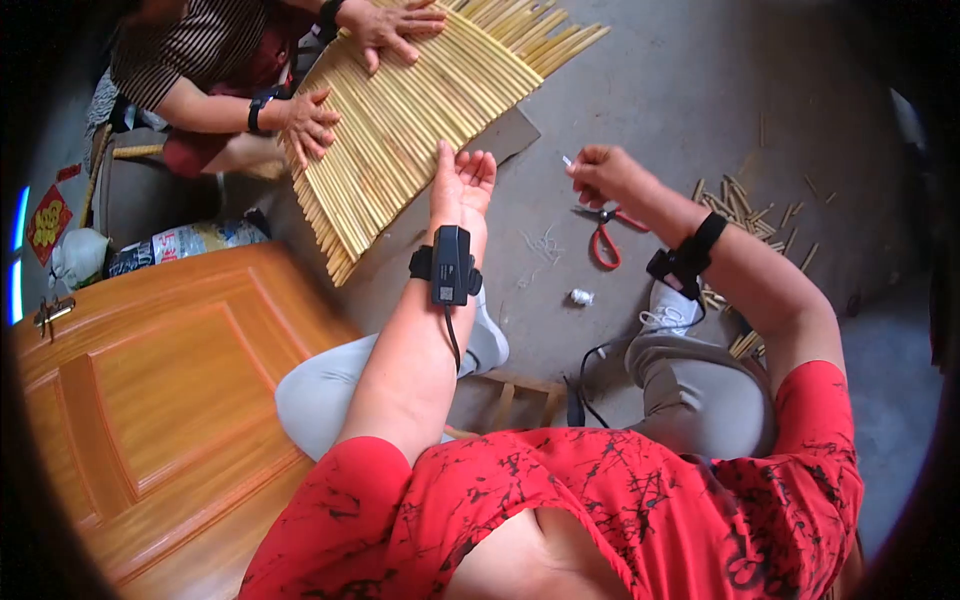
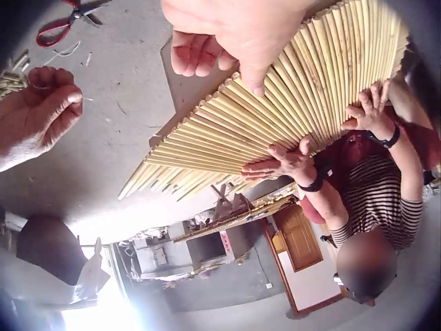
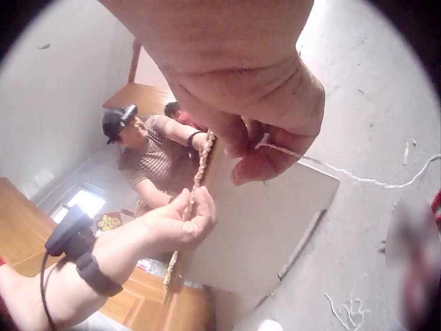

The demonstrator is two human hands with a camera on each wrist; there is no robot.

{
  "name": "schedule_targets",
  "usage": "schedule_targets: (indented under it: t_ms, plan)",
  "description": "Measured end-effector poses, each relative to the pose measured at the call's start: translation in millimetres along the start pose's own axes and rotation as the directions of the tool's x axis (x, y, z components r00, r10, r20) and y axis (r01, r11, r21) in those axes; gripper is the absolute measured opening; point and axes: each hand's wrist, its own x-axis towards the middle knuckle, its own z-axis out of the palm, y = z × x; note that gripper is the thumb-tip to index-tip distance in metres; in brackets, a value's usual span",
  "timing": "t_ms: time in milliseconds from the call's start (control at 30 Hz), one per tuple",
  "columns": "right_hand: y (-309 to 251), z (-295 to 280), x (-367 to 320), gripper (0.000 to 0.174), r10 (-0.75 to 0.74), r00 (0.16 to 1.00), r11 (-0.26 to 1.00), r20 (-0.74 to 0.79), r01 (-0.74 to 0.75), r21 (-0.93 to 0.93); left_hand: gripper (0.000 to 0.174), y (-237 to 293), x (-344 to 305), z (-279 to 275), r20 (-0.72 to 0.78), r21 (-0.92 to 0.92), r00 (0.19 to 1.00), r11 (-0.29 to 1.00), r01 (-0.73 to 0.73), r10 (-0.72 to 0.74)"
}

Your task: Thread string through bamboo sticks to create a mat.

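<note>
A mat of yellow reed stalks (image 1: 410, 130) laid side by side fans out ahead of me. My left hand (image 1: 462, 185) grips its near edge, thumb on top and fingers curled below, as the right wrist view (image 3: 193, 224) also shows at that edge. White string (image 3: 358, 177) trails from my right hand (image 1: 612, 175), which pinches it between thumb and fingers off to the mat's right. Across from me, another person's two hands (image 1: 308, 125) lie spread on the mat.
Red-handled scissors (image 1: 605, 245) lie on the floor below my right hand. Near them are loose string scraps (image 1: 543, 245) and a small white spool (image 1: 581, 297). Cut stalk pieces (image 1: 735, 210) are scattered at right. A wooden door panel (image 1: 170, 380) fills the left side.
</note>
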Motion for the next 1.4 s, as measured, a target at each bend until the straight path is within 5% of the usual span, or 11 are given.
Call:
schedule_targets:
  t_ms: [200, 467, 533, 667, 733, 933, 967, 1067, 1100, 1233, 1400]
  plan:
    - [-8.8, -8.3, 0.1, 0.019, -0.05, 0.994, 0.997, -0.095, 0.055, 0.051, 0.041, -4.4, -6.2, 11.3, 0.025, 0.023, 0.998, 0.998, -0.058, 0.057]
    - [-44.0, -4.4, 37.0, 0.018, -0.403, 0.873, 0.884, -0.276, 0.449, 0.127, 0.036, -4.8, -2.8, 6.8, 0.058, 0.003, 0.994, 0.996, -0.093, 0.093]
    - [-59.1, 4.2, 33.8, 0.017, -0.802, 0.555, 0.573, -0.223, 0.605, -0.553, 0.036, -5.9, -4.4, 6.6, 0.089, -0.013, 0.991, 0.995, -0.103, 0.103]
    - [-80.1, 31.2, 36.7, 0.015, -0.91, 0.384, 0.159, 0.158, 0.672, -0.723, 0.028, -9.8, -13.7, 1.9, 0.25, -0.09, 0.96, 0.99, -0.11, 0.129]
    - [-95.8, 52.3, 46.3, 0.015, -0.871, 0.439, 0.172, 0.222, 0.695, -0.698, 0.032, -17.6, 1.6, -2.2, 0.249, -0.131, 0.956, 0.984, -0.124, 0.153]
    - [-101.2, 101.5, 115.0, 0.018, -0.803, 0.358, -0.035, 0.477, 0.77, -0.637, 0.03, -20.8, -3.3, -0.7, 0.242, -0.161, 0.958, 0.98, -0.115, 0.152]
    - [-93.2, 98.5, 119.5, 0.022, -0.727, 0.43, -0.067, 0.535, 0.731, -0.679, 0.028, -21.4, -2.3, 0.5, 0.244, -0.149, 0.954, 0.979, -0.143, 0.176]
    - [-74.3, 102.3, 130.4, 0.015, -0.8, 0.32, -0.249, 0.508, 0.593, -0.765, 0.024, -22.9, -3.9, -0.6, 0.215, -0.148, 0.953, 0.972, -0.183, 0.213]
    - [-79.0, 103.7, 122.1, 0.018, -0.74, 0.454, -0.158, 0.497, 0.6, -0.784, 0.024, -21.6, -4.0, -3.8, 0.233, -0.164, 0.952, 0.973, -0.165, 0.201]
    - [-79.5, 100.2, 128.6, 0.019, -0.73, 0.413, -0.223, 0.545, 0.611, -0.76, 0.029, -12.4, 1.7, -16.6, 0.319, -0.13, 0.942, 0.989, -0.066, 0.104]
    - [-82.4, 104.5, 123.4, 0.017, -0.723, 0.428, -0.218, 0.543, 0.604, -0.766, 0.062, 17.6, -15.8, -62.8, 0.003, -0.106, 0.974, 0.969, -0.225, 0.226]
